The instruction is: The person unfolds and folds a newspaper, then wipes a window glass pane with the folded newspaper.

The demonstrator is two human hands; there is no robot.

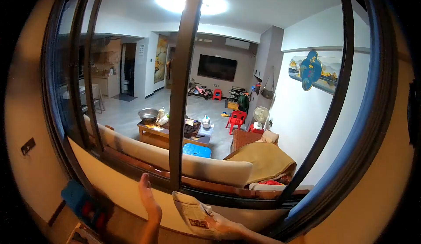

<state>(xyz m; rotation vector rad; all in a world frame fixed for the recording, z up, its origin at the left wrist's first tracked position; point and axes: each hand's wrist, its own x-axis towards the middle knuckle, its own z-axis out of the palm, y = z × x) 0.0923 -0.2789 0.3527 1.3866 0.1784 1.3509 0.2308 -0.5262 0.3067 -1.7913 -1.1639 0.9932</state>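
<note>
My left hand (149, 196) is raised below the window frame (176, 90), fingers pointing up and seen from the side, with nothing in it. To its right, my right hand (218, 221) grips a folded sheet of newspaper (191, 211), which has printed text and a dark picture. The newspaper stands just below the window's lower rail, and a gap separates it from my left hand. Part of my right hand's fingers is hidden by the paper.
Behind the window are a sofa (219, 170), a coffee table (158, 132) with a metal bowl (148, 114), a blue stool (196, 150), a red chair (237, 120) and a fan (261, 114). A blue object (76, 195) stands low at the left.
</note>
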